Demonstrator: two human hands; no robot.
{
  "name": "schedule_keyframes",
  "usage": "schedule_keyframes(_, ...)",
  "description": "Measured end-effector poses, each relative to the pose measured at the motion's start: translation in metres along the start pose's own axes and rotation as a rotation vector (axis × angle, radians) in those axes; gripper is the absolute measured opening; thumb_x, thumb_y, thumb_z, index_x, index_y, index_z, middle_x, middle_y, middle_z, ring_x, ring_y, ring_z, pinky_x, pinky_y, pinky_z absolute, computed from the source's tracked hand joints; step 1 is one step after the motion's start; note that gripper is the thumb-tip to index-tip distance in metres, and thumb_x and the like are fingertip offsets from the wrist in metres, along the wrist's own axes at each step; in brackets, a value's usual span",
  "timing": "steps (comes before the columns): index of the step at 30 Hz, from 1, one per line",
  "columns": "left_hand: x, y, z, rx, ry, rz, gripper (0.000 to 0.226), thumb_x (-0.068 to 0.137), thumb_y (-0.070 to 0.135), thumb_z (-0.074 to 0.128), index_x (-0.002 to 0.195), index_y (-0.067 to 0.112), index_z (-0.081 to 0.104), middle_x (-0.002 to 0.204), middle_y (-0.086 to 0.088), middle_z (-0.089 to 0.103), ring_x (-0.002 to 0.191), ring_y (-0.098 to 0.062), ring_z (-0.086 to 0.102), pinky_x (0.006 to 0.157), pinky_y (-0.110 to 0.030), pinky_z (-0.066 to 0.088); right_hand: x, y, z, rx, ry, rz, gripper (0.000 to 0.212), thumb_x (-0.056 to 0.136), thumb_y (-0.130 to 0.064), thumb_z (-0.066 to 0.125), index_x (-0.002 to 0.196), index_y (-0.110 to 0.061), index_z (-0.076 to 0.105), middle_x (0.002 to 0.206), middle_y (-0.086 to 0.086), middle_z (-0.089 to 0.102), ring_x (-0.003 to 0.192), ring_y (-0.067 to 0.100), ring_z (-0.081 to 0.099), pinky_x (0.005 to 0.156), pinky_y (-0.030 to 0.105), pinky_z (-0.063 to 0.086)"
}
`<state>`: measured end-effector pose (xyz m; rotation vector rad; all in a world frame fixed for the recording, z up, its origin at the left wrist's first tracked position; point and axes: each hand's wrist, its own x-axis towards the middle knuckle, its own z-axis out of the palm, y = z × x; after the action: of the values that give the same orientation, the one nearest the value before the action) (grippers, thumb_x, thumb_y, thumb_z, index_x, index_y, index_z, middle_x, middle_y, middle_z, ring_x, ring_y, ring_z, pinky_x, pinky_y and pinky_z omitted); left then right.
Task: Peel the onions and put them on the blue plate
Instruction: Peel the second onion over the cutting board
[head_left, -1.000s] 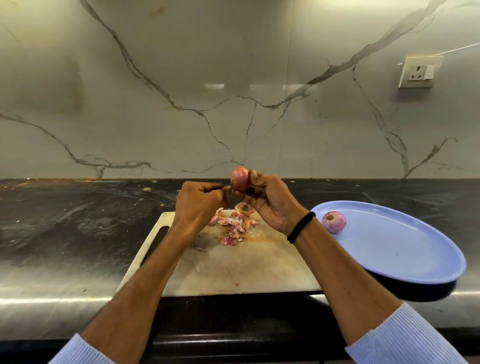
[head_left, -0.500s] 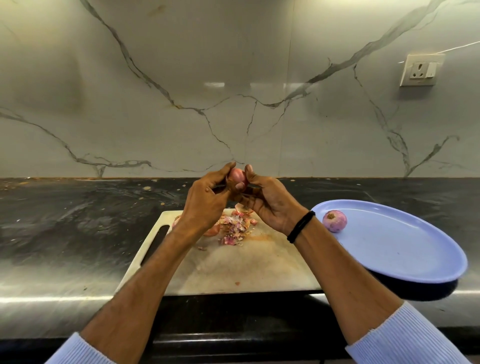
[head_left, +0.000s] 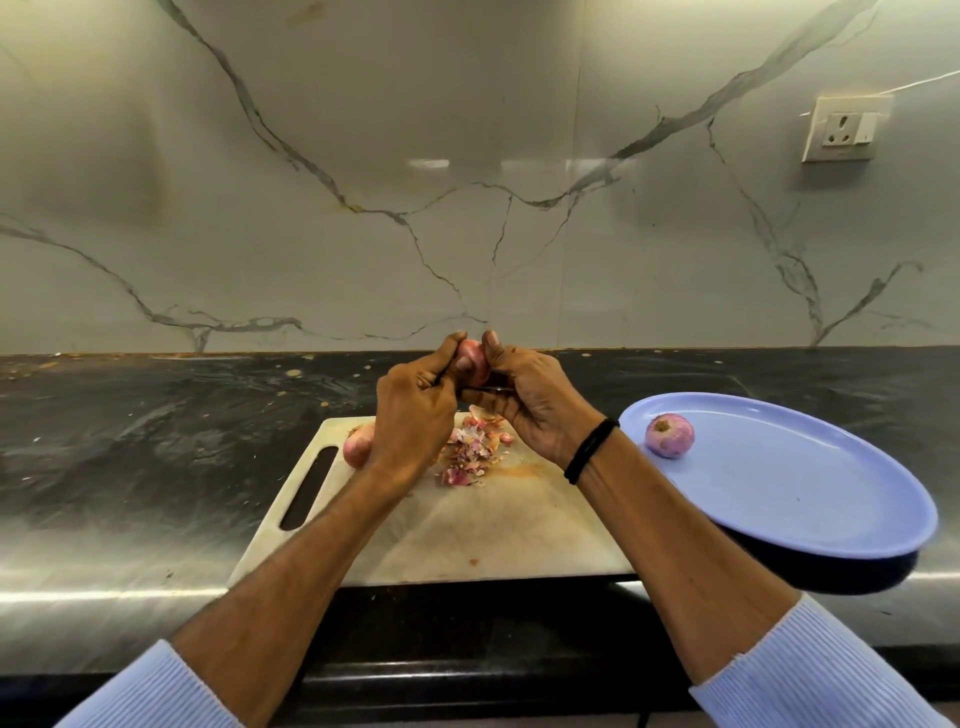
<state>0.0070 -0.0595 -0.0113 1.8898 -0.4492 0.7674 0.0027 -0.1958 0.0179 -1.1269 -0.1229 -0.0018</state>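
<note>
Head view, the only view. Landmark: cutting board (head_left: 467, 530).

Above far edge of cutting board: held onion (head_left: 474, 358), lifted clear of the surface and clamped between both hands. Left hand (head_left: 415, 415) curled, thumb tip against the top. Right hand (head_left: 535, 410) curled on the opposite side, thumb also on top. Hands together, meeting across the onion. Thin dark sliver (head_left: 488, 388) just beneath, between the palms; possibly a blade, cannot tell.

On far part of cutting board, under the hands: peel scraps (head_left: 470, 452) in a loose heap. At far left corner of cutting board, partly hidden by left wrist: unpeeled onion (head_left: 357, 446).

Right of cutting board, on counter (head_left: 156, 467): blue plate (head_left: 779, 519), carrying one peeled onion (head_left: 669, 435) on the side nearest the board.

Change against one second back: then gripped by right hand alone, left closed just beside. Half a second back: left thumb raised over it. Now: pressed from both sides. Plate contents and heap as before.

Reading: stripping of a second onion under way; amount of skin left not readable behind fingers. Judged one finished, one in hand, one waiting. No transfer rightward due yet.
</note>
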Motion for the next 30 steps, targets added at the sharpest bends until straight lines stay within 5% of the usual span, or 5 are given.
schedule_keyframes(7, -0.002, 0.008, 0.005, -0.085, 0.082, -0.065, 0.032, 0.097, 0.007, 0.061, 0.128, 0.012, 0.064, 0.099, 0.000, 0.074, 0.054, 0.005, 0.057, 0.054, -0.006, 0.046, 0.001, 0.000, -0.002, 0.009, -0.003, -0.003, 0.041, 0.094, -0.028, 0.060, 0.114, 0.008, 0.059, 0.110, 0.025, 0.064, 0.089, 0.030, 0.067, 0.070, 0.035, 0.062)
schedule_keyframes(13, 0.007, 0.006, -0.002, -0.306, 0.080, -0.200, 0.017, 0.098, 0.027, 0.060, 0.104, 0.036, 0.073, 0.098, 0.011, 0.074, 0.095, -0.008, 0.070, 0.088, -0.029, 0.058, -0.001, -0.001, -0.001, 0.001, -0.120, -0.040, 0.027, 0.098, -0.014, 0.053, 0.119, 0.003, 0.058, 0.116, 0.023, 0.062, 0.087, 0.024, 0.068, 0.077, 0.030, 0.060)
schedule_keyframes(20, 0.008, 0.006, -0.002, -0.443, 0.023, -0.362, 0.019, 0.100, 0.027, 0.054, 0.102, 0.030, 0.072, 0.101, 0.000, 0.075, 0.103, -0.019, 0.070, 0.094, -0.039, 0.057, 0.007, 0.008, -0.005, -0.774, -0.055, -0.541, 0.042, 0.083, -0.014, 0.076, 0.118, -0.017, 0.054, 0.107, 0.002, 0.062, 0.079, 0.020, 0.070, 0.068, 0.030, 0.060)
schedule_keyframes(26, 0.010, 0.006, -0.005, -0.532, -0.011, -0.375, 0.027, 0.100, 0.022, 0.054, 0.121, 0.015, 0.068, 0.109, -0.003, 0.072, 0.099, -0.016, 0.070, 0.082, -0.025, 0.059, 0.011, 0.011, -0.009, -1.001, -0.049, -0.818, 0.044, 0.079, -0.017, 0.080, 0.114, -0.007, 0.056, 0.111, 0.006, 0.062, 0.094, 0.012, 0.061, 0.076, 0.011, 0.053)
schedule_keyframes(30, 0.011, 0.006, -0.010, -0.650, -0.084, -0.450, 0.031, 0.097, 0.008, 0.056, 0.126, 0.012, 0.065, 0.121, -0.005, 0.068, 0.107, -0.024, 0.069, 0.090, -0.039, 0.059, 0.012, 0.011, -0.014, -1.045, -0.047, -0.778, 0.042, 0.083, -0.021, 0.076, 0.116, -0.012, 0.051, 0.111, 0.004, 0.062, 0.080, 0.011, 0.063, 0.068, 0.011, 0.051)
